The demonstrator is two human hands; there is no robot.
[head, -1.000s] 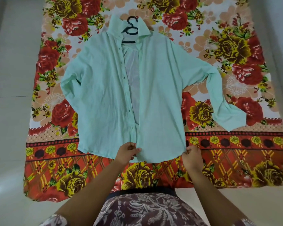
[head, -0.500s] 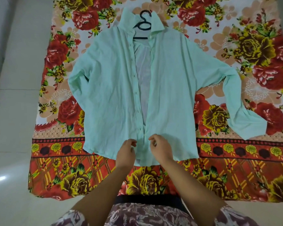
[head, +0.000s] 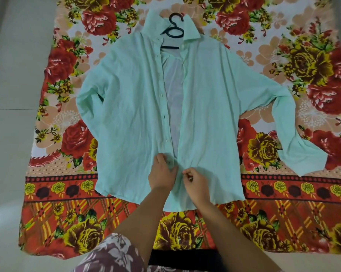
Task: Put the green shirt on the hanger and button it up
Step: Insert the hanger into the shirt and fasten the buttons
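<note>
Green shirt [head: 126, 114] lay face-up and flat, already threaded on the black hanger [head: 174, 32]: hook poking out of the collar, bar showing in the open neck. Front unbuttoned. The two panels gaped widest just below the hanger and narrowed to almost touching at the hem, the end farthest from the hanger.

Left hand [head: 161, 175] was curled onto the left front edge [head: 162, 99] low down, well away from the hanger, thumb tucked toward the gap. Right hand [head: 195, 182] sat just beside it, fingertips pinched together on the opposite edge. Both hands closed on cloth. No button or hole was visible under the fingers, so I couldn't tell whether one was engaged.

Judged step: fastening the lowest button. To do it well:
- hold the two edges level with each other (a skipped hole skews every pair up to the hanger)
- keep the fabric taut between the pinches and tilt the button through edgewise
- then work pair by pair toward the hanger

The grip sat on the shirt itself, at its hem end. The rest of the garment stretched from the hands toward the hanger, sleeves spread to either side.

Beneath it, a floral sheet [head: 283, 213] on pale floor tiles [head: 12, 95].
</note>
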